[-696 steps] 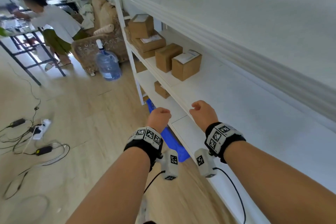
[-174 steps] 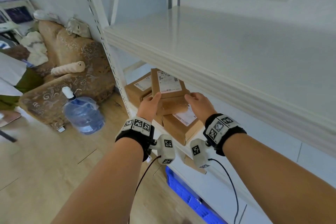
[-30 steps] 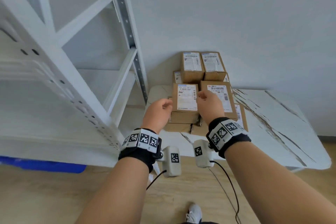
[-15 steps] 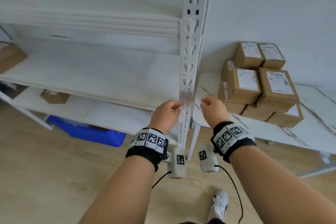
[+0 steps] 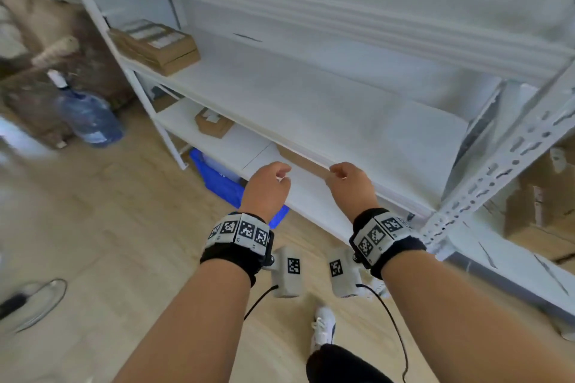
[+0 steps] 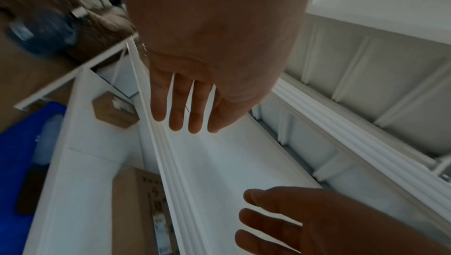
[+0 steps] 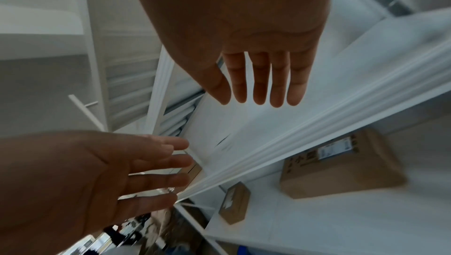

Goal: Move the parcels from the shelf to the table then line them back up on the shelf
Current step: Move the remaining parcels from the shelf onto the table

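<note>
My left hand point(image 5: 269, 186) and right hand point(image 5: 348, 185) hang empty in front of the white shelf unit, just before the middle shelf point(image 5: 326, 102). The wrist views show the left hand's fingers point(image 6: 185, 112) and the right hand's fingers point(image 7: 258, 85) straight and relaxed, holding nothing. Brown parcels point(image 5: 155, 47) lie stacked at the far left end of the middle shelf. On the lower shelf sit a small parcel point(image 5: 214, 124) and a longer parcel point(image 7: 341, 164), the latter partly hidden under the shelf edge. More parcels point(image 5: 541, 196) are piled on the table point(image 5: 522, 270), behind the upright.
A perforated white upright point(image 5: 497, 171) stands at the right between shelf and table. A blue crate point(image 5: 217, 177) sits under the lowest shelf. A water bottle point(image 5: 90, 118) and a sofa point(image 5: 40, 65) stand at the left. Cables point(image 5: 31, 298) lie on the wood floor.
A second ago both hands held a parcel on the table stack. They let go, and I have turned left; the empty hands now face the shelf.
</note>
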Tool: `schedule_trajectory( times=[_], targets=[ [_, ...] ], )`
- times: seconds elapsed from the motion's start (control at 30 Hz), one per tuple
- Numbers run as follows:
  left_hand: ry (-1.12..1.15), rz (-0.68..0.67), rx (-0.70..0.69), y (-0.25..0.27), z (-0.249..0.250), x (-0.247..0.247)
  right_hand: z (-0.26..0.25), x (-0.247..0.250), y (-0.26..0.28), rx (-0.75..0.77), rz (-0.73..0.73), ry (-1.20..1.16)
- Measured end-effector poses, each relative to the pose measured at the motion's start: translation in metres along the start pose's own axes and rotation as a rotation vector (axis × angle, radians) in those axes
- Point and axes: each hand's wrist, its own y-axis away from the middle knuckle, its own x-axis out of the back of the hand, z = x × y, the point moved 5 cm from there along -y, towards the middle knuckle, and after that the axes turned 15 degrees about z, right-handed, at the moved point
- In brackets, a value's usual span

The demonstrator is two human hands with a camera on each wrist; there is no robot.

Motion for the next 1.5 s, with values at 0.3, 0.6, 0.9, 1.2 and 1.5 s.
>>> schedule_trajectory(
  times=[0.3, 0.6, 0.9, 1.2, 1.5],
  targets=[
    [-0.012, 0.164, 0.194, -0.104, -0.071, 0.064, -0.098, -0.145, -0.078, 0.142, -0.177, -0.056],
    [-0.043, 0.317, 0.299, -0.194, -0.12, 0.122, -0.186, -0.264, -0.136, 0.248, -0.372, -0.081],
    [0.016, 0.314, 0.333, -0.299, -0.181, 0.161, -0.25, -0.365, -0.171, 0.238, -0.4, -0.067],
    [-0.011, 0.177, 0.289, -0.44, -0.268, 0.234, -0.313, -0.469, -0.211, 0.103, -0.268, -0.036],
    [-0.039, 0.087, 0.218, -0.554, -0.293, 0.258, -0.345, -0.537, -0.245, 0.004, -0.203, -0.018]
  ],
)
